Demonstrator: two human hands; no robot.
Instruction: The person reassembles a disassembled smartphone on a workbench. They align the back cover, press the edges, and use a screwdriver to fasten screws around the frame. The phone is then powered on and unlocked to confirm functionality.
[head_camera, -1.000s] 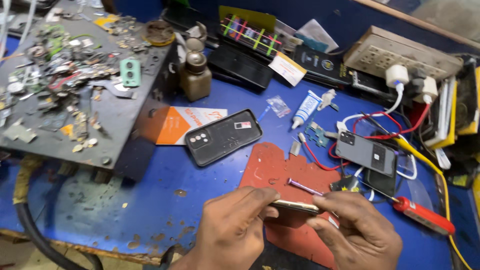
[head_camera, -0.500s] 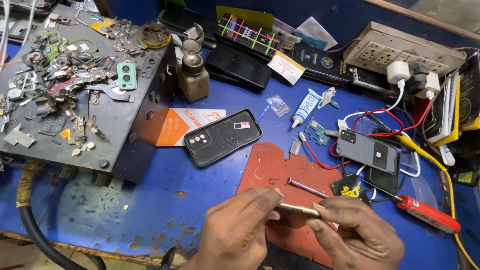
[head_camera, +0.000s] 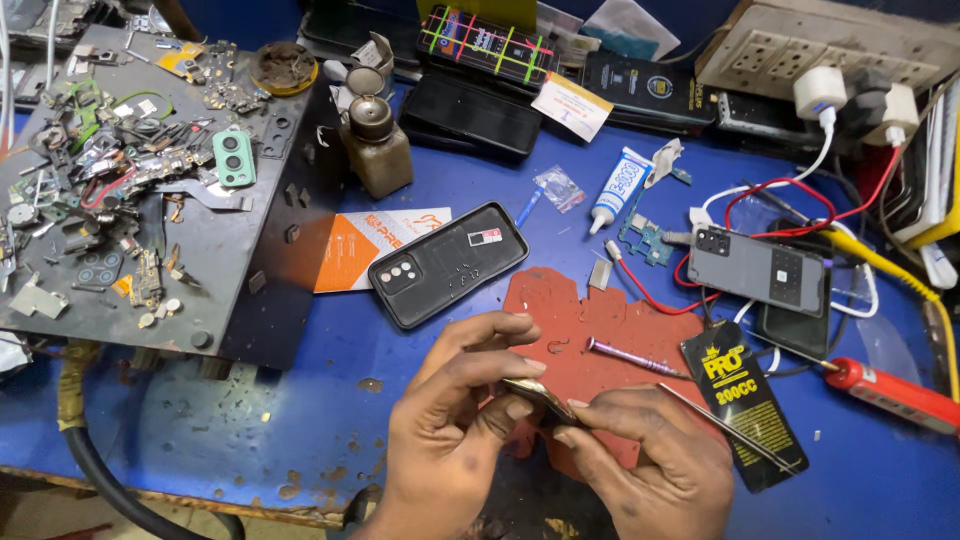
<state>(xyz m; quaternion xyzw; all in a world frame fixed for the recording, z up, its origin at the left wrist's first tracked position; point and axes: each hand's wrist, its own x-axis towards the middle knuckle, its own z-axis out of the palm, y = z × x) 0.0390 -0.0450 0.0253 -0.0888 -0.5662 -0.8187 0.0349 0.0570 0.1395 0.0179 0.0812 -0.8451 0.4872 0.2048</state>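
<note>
At the front edge of the blue workbench (head_camera: 300, 420), my left hand (head_camera: 450, 430) and my right hand (head_camera: 645, 460) both pinch one thin, flat gold-toned part (head_camera: 535, 398), seen edge-on. My right hand also holds slim metal tweezers (head_camera: 730, 430) that stick out to the right. Under my hands lies a worn red mat (head_camera: 585, 320) with a small purple-handled screwdriver (head_camera: 630, 355) on it. A black phone back shell (head_camera: 447, 262) rests just left of the mat.
A dark tray (head_camera: 220, 250) full of phone scraps fills the left. A brown bottle (head_camera: 375, 140), glue tube (head_camera: 620, 185), grey phone (head_camera: 755, 268), black packet (head_camera: 745, 400), red-handled tool (head_camera: 890, 392), power strip (head_camera: 830, 50) and tangled cables crowd the back and right.
My hands have drawn closer together over the mat's front edge, and the gold part has tilted from flat toward edge-on. The view has shifted slightly; nothing else on the bench moved.
</note>
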